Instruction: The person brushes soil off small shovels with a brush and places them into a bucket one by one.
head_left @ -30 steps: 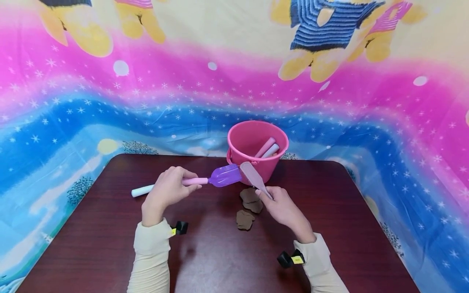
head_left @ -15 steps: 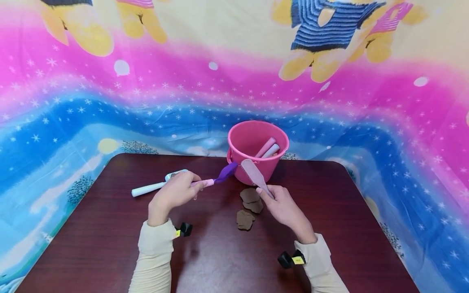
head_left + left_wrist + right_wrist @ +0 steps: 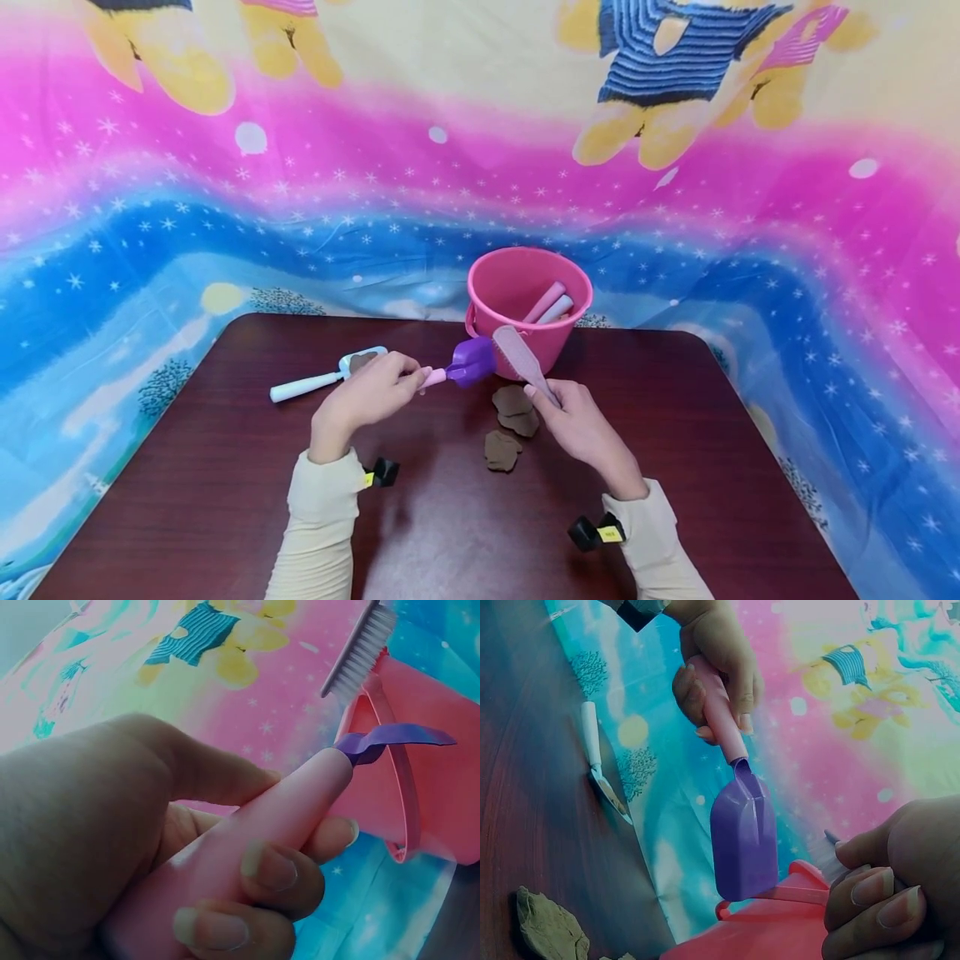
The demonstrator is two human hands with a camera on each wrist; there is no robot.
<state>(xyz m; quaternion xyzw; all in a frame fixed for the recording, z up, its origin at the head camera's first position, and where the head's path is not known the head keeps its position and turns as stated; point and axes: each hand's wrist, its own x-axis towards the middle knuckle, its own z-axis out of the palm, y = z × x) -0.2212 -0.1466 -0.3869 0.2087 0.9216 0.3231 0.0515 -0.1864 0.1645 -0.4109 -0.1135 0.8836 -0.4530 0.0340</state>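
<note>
My left hand (image 3: 371, 393) grips the pink handle of a small toy shovel with a purple scoop (image 3: 472, 362). In the left wrist view the fingers wrap round that handle (image 3: 225, 847), and the scoop shows nearly edge-on. My right hand (image 3: 581, 421) holds a mauve-backed brush (image 3: 517, 354) by its handle, with white bristles (image 3: 364, 656) seen in the left wrist view. Scoop and brush head hang close together before the pink bucket (image 3: 555, 346). Below them, flat brown clay-like pieces (image 3: 502, 451) lie on the table.
A light-blue shovel with a white handle (image 3: 306, 387) lies left on the dark table (image 3: 450, 533), a brown lump (image 3: 363, 361) on its scoop. A pink handle (image 3: 545, 302) and a white one (image 3: 557, 308) lean inside the bucket. A printed cloth (image 3: 360, 242) hangs behind.
My left hand has shifted slightly right and rolled the shovel over, so its scoop faces differently. The light-blue shovel's scoop has come into view behind that hand. The right hand stays nearly still.
</note>
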